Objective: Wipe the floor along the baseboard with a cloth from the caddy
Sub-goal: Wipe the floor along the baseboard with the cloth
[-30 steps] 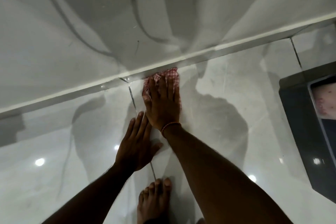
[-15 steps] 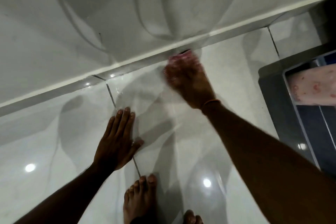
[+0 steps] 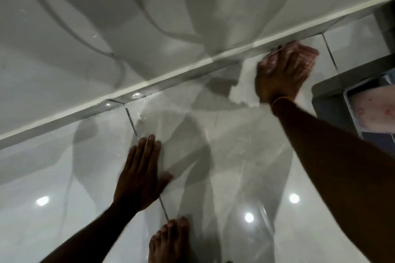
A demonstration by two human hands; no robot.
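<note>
My right hand [image 3: 282, 72] presses a red-and-white checked cloth [image 3: 269, 61] flat on the glossy floor tile, right against the grey baseboard [image 3: 171, 77] at the upper right. The hand is motion-blurred and covers most of the cloth; only a pale edge shows by the fingers. My left hand [image 3: 139, 177] lies flat on the floor with fingers spread, bracing over a tile joint, holding nothing. The dark caddy [image 3: 327, 104] sits at the right edge with a pinkish cloth [image 3: 376, 111] inside it.
White wall [image 3: 106, 28] rises above the baseboard, crossed by shadows. My bare foot [image 3: 168, 241] stands at the bottom centre behind the left hand. Small white specks [image 3: 140, 116] lie on the tile near the joint by the baseboard. Ceiling lights reflect in the floor.
My right hand has slid the cloth to the right along the baseboard, away from the left hand and toward the caddy. The left hand has stayed planted on the floor.
</note>
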